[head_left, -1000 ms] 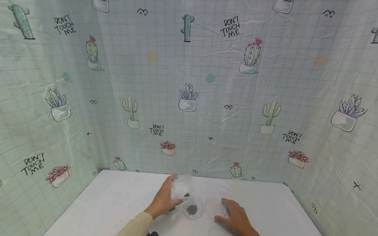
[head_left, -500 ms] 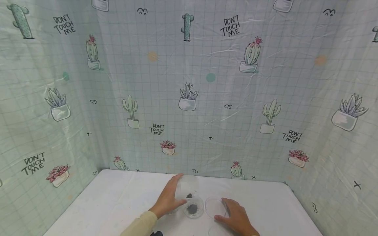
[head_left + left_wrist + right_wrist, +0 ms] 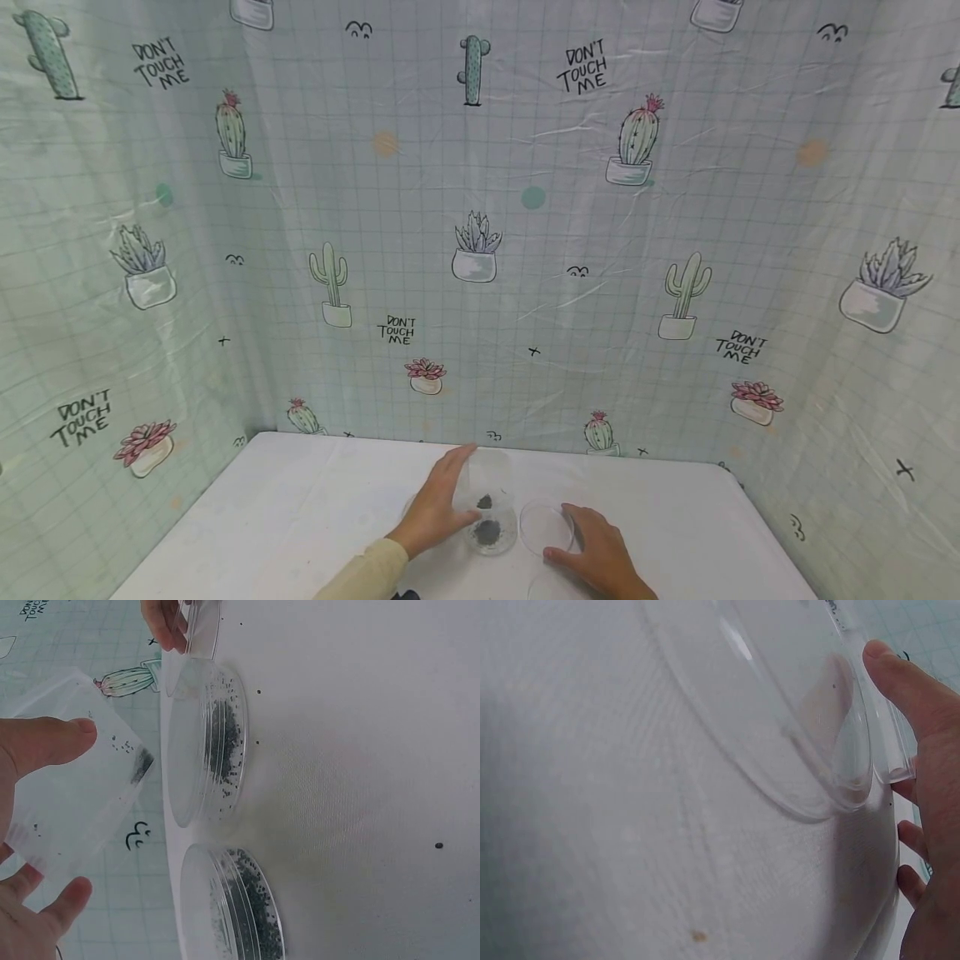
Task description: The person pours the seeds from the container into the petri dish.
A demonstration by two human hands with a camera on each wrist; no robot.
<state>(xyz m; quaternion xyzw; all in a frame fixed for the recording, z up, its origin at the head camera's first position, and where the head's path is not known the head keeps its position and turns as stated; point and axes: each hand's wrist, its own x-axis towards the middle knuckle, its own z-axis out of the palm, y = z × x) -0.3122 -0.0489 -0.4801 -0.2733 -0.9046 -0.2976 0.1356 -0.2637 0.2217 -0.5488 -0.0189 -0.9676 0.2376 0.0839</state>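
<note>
My left hand (image 3: 435, 508) grips a clear plastic bag (image 3: 75, 784), thumb on one face and fingers at its edge. Small dark granules (image 3: 141, 765) lie gathered in one corner of the bag. That corner is over or just behind the middle clear petri dish (image 3: 487, 533), which holds a patch of dark granules. Another petri dish (image 3: 247, 907) with dark granules stands beside it, mostly hidden by my left hand in the head view. My right hand (image 3: 597, 546) holds the side of a clear petri dish (image 3: 546, 530) with no granules visible in it.
Nearer me is another clear petri dish (image 3: 757, 712), cut off at the bottom of the head view. A few stray granules (image 3: 439, 845) lie on the white table (image 3: 315, 483). A cactus-print curtain (image 3: 480, 333) stands behind the table and along both sides.
My left hand has shifted a little to the right with the bag, bringing its dark corner nearer the middle dish. The right hand and its dish stay put.
</note>
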